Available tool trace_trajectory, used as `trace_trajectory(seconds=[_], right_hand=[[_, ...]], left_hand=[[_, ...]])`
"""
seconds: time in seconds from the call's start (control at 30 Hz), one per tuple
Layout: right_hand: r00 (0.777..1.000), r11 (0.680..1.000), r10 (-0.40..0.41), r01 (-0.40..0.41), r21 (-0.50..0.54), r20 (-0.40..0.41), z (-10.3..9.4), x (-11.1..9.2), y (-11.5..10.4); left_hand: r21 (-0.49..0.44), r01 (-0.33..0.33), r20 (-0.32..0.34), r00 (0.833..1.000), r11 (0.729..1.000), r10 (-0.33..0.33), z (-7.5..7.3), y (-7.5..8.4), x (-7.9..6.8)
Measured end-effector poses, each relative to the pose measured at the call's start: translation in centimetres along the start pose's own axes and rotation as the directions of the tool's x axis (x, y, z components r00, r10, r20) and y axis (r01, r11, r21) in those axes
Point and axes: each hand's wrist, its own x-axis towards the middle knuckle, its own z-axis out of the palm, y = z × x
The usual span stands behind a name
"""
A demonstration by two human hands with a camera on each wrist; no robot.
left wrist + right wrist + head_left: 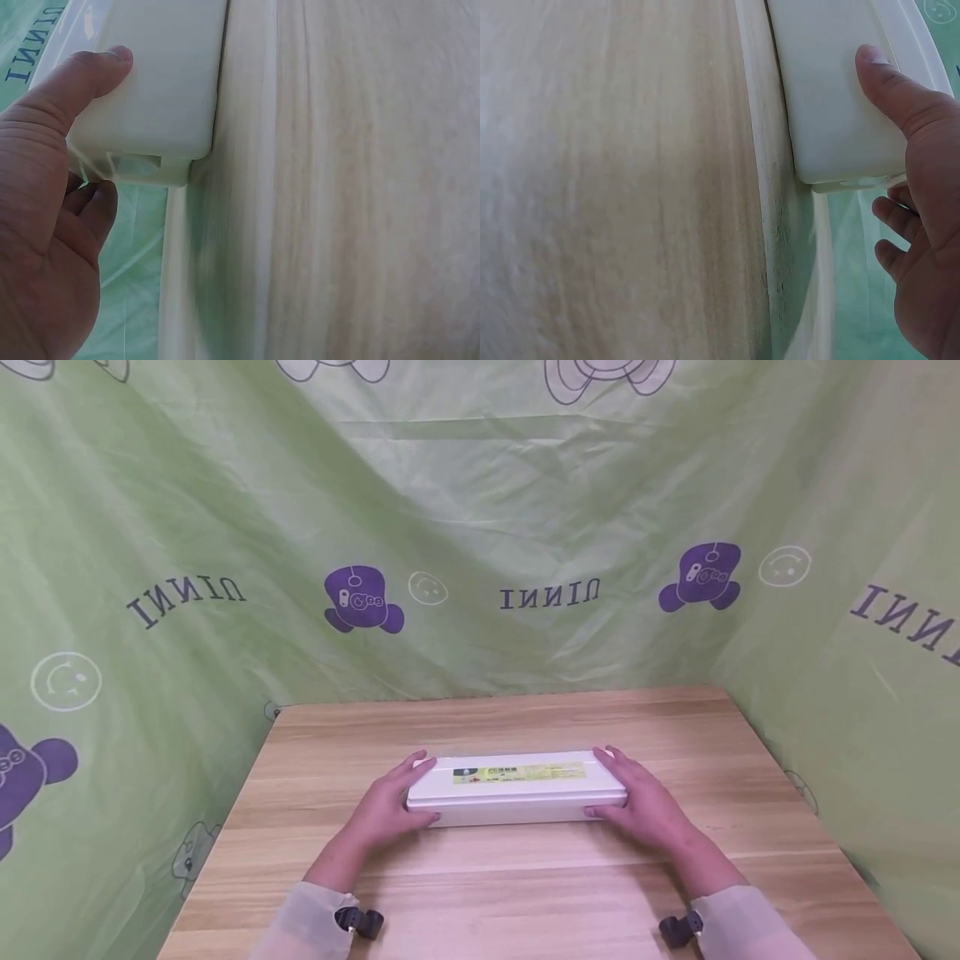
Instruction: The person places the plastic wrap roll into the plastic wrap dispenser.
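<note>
A long white plastic box (517,812) with a lid lies crosswise on the wooden table, a yellow-green printed label (519,773) on its top. My left hand (386,802) grips its left end, the thumb against the front side and the fingers around the end. At the right end my right hand (648,802) holds it the same way. In the left wrist view the thumb presses the white side, and a recess shows in the box's end (135,166). The right wrist view has the right thumb (885,82) on the side; some of the fingers there stand off the box.
The wood-grain table (510,893) stretches around the box on every side. Green printed cloth (480,527) hangs behind the table and along both sides. A small black camera (362,922) sits on the left wrist, another camera (680,930) on the right.
</note>
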Motion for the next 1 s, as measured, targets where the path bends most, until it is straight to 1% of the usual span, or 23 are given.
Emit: trace_trajectory(seconds=[0.17, 0.27, 0.43, 0.53, 0.67, 0.8, 1.0], right_hand=[[1.000, 1.000, -0.013, 0.012, -0.029, -0.018, 0.22, -0.17, 0.04], [1.000, 1.000, -0.013, 0.013, -0.027, -0.026, 0.29, -0.27, 0.09], [1.000, 1.000, -0.011, 0.011, -0.024, -0.009, 0.34, -0.39, 0.06], [1.000, 1.000, -0.016, 0.016, -0.021, -0.003, 0.38, -0.51, 0.01], [1.000, 1.000, -0.018, 0.018, -0.004, -0.006, 0.49, -0.61, 0.02], [1.000, 1.000, -0.022, 0.022, 0.012, -0.010, 0.46, -0.58, 0.04], [1.000, 1.000, -0.014, 0.014, 0.017, 0.004, 0.13, -0.61, -0.07]], left_hand=[[0.050, -0.005, -0.004, 1.000, 0.999, 0.005, 0.01, -0.07, -0.03], [0.078, -0.016, -0.007, 1.000, 0.997, 0.017, 0.07, -0.18, -0.06], [0.096, -0.042, -0.015, 0.999, 0.994, 0.044, 0.16, -0.24, -0.35], [0.102, -0.042, -0.008, 0.999, 0.994, 0.043, 0.12, -0.11, -0.56], [0.110, -0.024, 0.003, 1.000, 0.994, 0.023, 0.09, -0.04, -0.76], [0.114, -0.007, -0.002, 1.000, 0.994, 0.007, 0.14, -0.04, -0.86], [0.122, -0.015, -0.018, 1.000, 0.992, 0.017, 0.20, 0.08, -0.83]])
